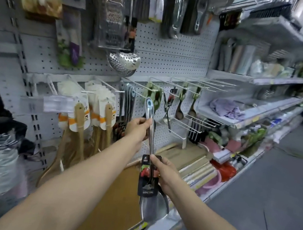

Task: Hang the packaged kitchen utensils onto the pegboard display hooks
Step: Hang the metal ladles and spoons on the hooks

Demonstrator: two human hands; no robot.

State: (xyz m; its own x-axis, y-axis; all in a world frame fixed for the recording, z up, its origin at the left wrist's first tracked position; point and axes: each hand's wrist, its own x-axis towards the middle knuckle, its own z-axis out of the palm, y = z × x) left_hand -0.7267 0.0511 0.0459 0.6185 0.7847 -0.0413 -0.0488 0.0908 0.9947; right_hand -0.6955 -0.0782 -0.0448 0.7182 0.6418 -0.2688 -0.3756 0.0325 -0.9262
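Both bare arms reach out toward the white pegboard (175,46), and between them they hold 1 steel spatula (151,134) almost upright, its blue-ringed hanging hole at the top and its broad blade at the bottom. The left hand (138,130) is curled round the upper handle, thumb and fingers pinching the metal just below the blue ring. The right hand (160,171) grips lower down, its fingertips closed on the dark label card (147,176) wrapped round the shaft, with the blade hanging just below that hand. The hanging hole sits above the left fingers and close in front of a white display hook (141,85) that sticks out from the board; whether the ring touches the hook I cannot tell. Just behind the left fingers, more steel utensils (127,107) of the same blue-ringed kind hang in a row. Further to the left of those fingers hang carded wooden spatulas (81,117). To the right of the fingers dangle ladles (179,107) on green cards, and above them a perforated skimmer (124,62) and a box grater (111,22). Below the right hand lie wooden boards (189,158) on the bottom shelf.
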